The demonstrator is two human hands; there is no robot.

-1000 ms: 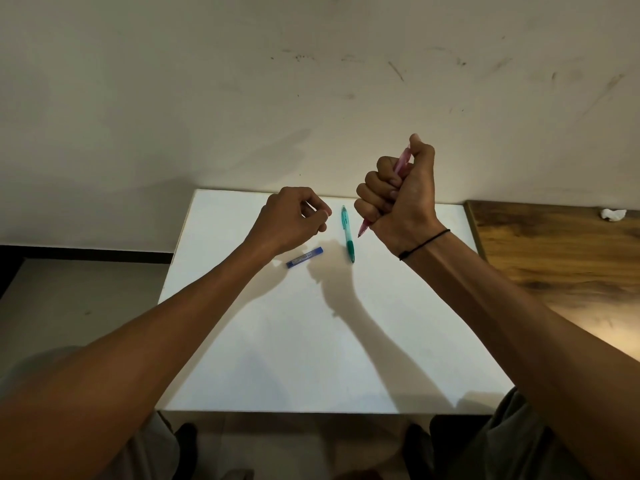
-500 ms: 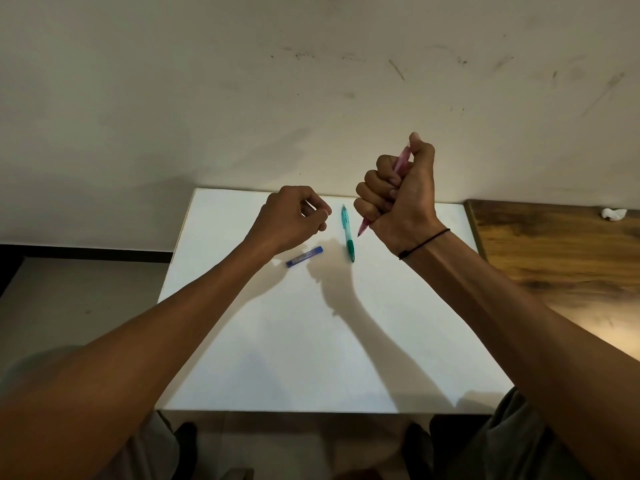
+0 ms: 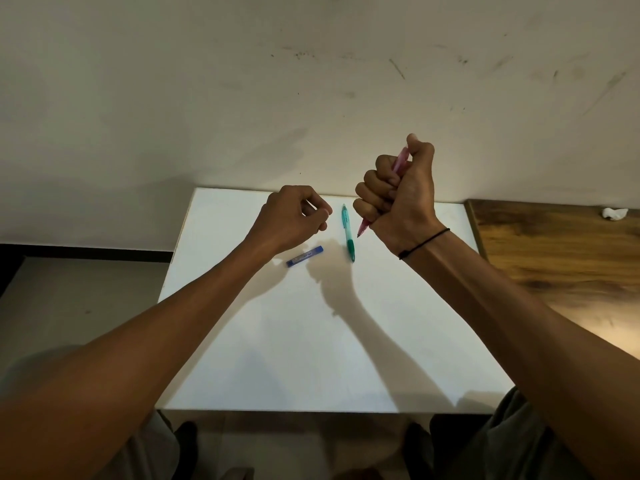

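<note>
Hands (image 3: 292, 219) aloft, right fist (image 3: 398, 192) around pen (image 3: 400, 160)

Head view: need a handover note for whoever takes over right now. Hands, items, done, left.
Right hand grips the pink pen in a fist above the white table, thumb over its top end.
Left hand: fingers curled, thumb meeting forefinger; can't tell if it pinches anything.
Green pen and small blue tube lie on the table, unheld.
Done: pink pen is off the table.
Left: likely green pen and tube, not yet picked up.
</note>
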